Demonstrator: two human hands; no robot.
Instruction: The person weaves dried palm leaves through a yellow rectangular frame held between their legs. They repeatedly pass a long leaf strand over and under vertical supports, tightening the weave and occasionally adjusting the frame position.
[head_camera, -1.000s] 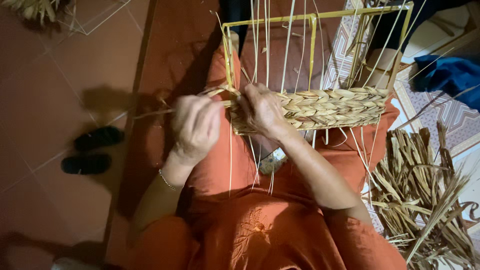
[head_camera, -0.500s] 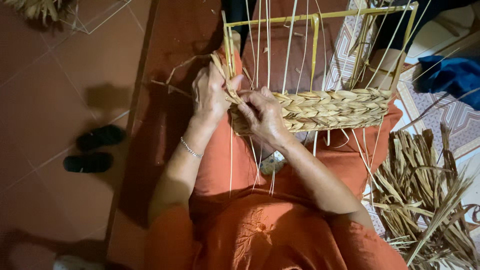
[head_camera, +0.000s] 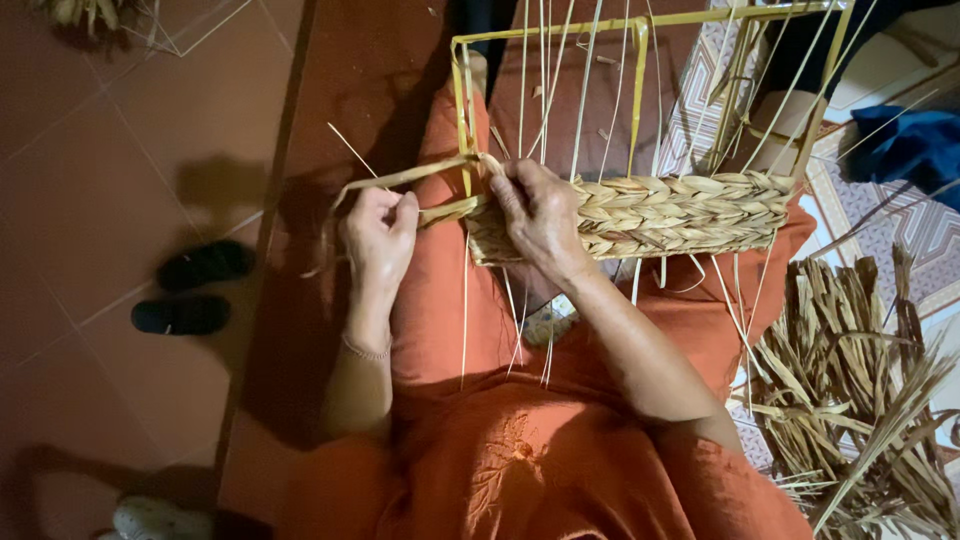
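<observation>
A half-woven straw basket (head_camera: 680, 212) sits on a yellow wire frame (head_camera: 640, 30) resting on my lap, with thin upright stakes rising from it. My left hand (head_camera: 380, 235) is closed on flat dried straw strands (head_camera: 400, 180) and holds them out to the left of the frame's corner. My right hand (head_camera: 540, 215) presses its fingers on the woven band at the basket's left end, pinching the strands where they meet the corner post. I wear orange clothes (head_camera: 520, 450).
A heap of dried straw leaves (head_camera: 860, 380) lies on the floor at the right. A pair of black sandals (head_camera: 190, 290) stands on the red tiles at the left. Blue cloth (head_camera: 910, 140) lies at the upper right, on a patterned mat (head_camera: 900, 225).
My left hand has moved from the frame's corner down and out to the left, drawing the straw strands with it. My right hand stays on the basket's left end.
</observation>
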